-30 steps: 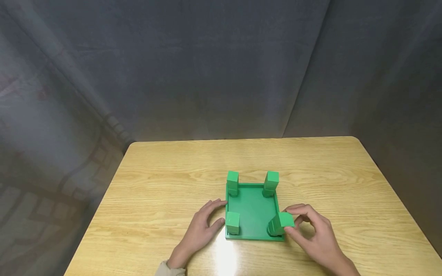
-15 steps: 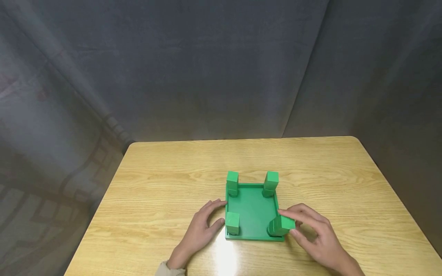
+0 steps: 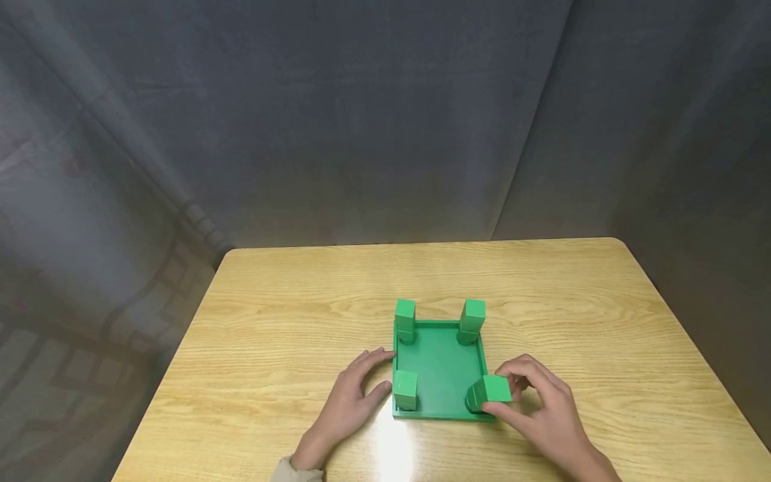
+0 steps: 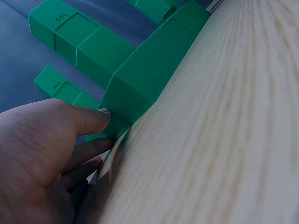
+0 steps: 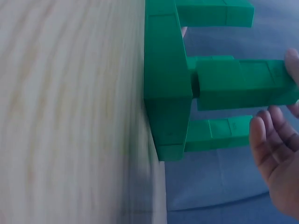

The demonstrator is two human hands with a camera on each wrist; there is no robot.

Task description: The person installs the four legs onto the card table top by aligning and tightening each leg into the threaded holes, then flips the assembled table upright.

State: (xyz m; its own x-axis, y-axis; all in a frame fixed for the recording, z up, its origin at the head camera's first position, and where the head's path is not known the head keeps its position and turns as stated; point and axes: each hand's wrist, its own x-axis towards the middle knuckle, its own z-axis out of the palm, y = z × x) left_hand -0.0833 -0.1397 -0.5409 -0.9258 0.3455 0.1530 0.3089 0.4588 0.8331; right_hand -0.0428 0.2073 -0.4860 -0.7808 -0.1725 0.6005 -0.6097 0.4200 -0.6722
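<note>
A green square plate (image 3: 440, 368) lies on the wooden table (image 3: 289, 308) with four green block legs pointing up. My left hand (image 3: 352, 395) rests flat beside the plate's left edge, and its thumb (image 4: 88, 119) touches the near left corner of the plate (image 4: 145, 79). My right hand (image 3: 536, 402) curls its fingers round the near right leg (image 3: 490, 391), which stands a little askew. In the right wrist view that leg (image 5: 238, 84) sticks out from the plate (image 5: 166, 70), with my fingertips (image 5: 271, 144) at its end. The near left leg (image 3: 405, 389) and both far legs (image 3: 405, 320) (image 3: 472, 320) stand untouched.
A grey curtain (image 3: 385, 120) hangs behind and around the table. The table's far edge (image 3: 421, 244) and right edge (image 3: 693, 335) lie well away from the plate. Bare wood surrounds the plate on all sides.
My right hand has shifted its fingers round the near right leg, and the leg's top has turned slightly. The left hand and the plate have stayed put.
</note>
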